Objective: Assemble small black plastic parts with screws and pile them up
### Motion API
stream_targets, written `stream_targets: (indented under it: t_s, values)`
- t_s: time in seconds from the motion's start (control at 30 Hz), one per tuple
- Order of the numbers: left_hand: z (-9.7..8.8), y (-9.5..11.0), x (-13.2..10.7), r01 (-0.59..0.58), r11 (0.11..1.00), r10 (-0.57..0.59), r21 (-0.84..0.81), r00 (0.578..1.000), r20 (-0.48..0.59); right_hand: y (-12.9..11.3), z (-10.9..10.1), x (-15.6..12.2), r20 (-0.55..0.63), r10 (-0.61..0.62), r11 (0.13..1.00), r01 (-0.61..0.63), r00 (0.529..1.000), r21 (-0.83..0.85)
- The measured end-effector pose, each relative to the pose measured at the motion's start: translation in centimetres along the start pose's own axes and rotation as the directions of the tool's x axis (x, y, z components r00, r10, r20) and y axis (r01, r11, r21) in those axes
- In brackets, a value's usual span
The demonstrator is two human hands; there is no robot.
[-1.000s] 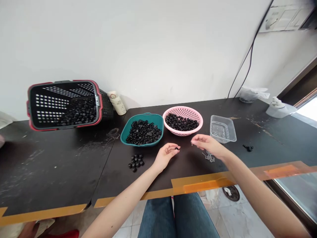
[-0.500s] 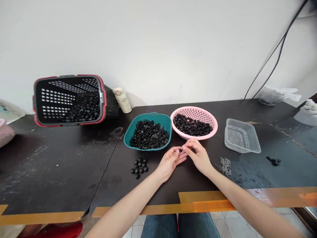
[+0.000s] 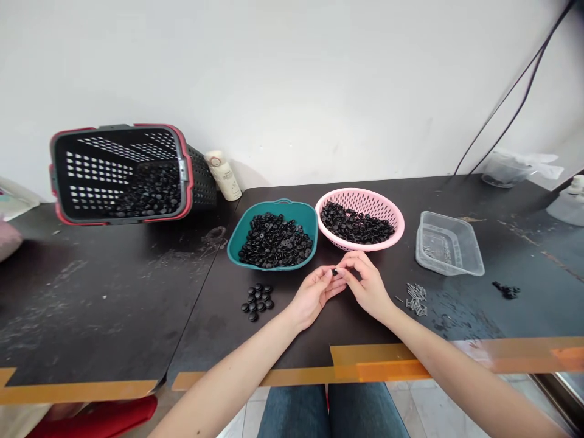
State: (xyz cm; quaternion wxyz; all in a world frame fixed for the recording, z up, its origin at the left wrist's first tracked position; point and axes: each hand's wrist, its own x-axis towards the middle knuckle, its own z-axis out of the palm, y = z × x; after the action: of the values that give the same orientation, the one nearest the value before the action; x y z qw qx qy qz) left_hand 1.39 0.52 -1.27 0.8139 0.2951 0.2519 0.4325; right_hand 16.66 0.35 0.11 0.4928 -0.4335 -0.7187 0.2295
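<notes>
My left hand (image 3: 314,295) and my right hand (image 3: 362,285) meet over the table in front of the two filled bowls. Between their fingertips is a small black part (image 3: 334,272), mostly covered, so its exact kind does not show. Both hands are closed on it, thumbs against fingers. Just beyond them stand a teal basin (image 3: 233,258) of round black discs with centre holes and a pink perforated basket (image 3: 396,238) of small black pieces. Several black domed caps (image 3: 258,298) lie left of my left hand. Right of my right hand is a pile of small metal screws or pins (image 3: 416,299).
A clear plastic tub (image 3: 474,264) with some metal pieces stands at the right, near a small black heap (image 3: 505,290). A black-and-red basket (image 3: 189,182) of black parts lies on its side at the left, beside a white bottle (image 3: 224,176). Tape (image 3: 378,362) edges the table.
The view has shifted slightly, so the table sits a little higher. My hands stay together on the small black part, with only slight finger movement.
</notes>
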Motion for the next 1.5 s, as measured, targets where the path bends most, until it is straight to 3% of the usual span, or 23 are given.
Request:
stream_targets:
  t_s: [0.8, 1.1, 1.3, 1.4, 1.5]
  values:
    - [0.1, 0.3, -0.2, 0.014, 1.0, -0.014, 0.025, 1.0, 0.01, -0.3, -0.1, 0.0, 0.005, 0.007, 1.0, -0.007, 1.0, -0.028]
    - [0.0, 0.2, -0.1, 0.007, 1.0, -0.007, 0.001, 1.0, -0.004, -0.7, -0.9, 0.4, 0.095, -0.03, 0.996, 0.037, 0.995, -0.08]
    - [0.1, 0.4, -0.2, 0.035, 0.997, -0.037, 0.065, 0.999, 0.021, -0.6, -1.6, 0.5, 0.056, -0.028, 0.998, 0.031, 0.998, -0.051]
    - [0.1, 0.5, -0.3, 0.041, 0.992, -0.044, 0.12, 0.999, 0.021, -1.1, -2.3, 0.7, 0.111, 0.029, 0.999, -0.032, 0.993, 0.028]
    - [0.0, 0.5, -0.4, 0.047, 0.993, -0.048, 0.111, 0.999, 0.0, -1.5, -3.7, 1.9, 0.306, 0.103, 0.985, -0.139, 0.947, 0.098]
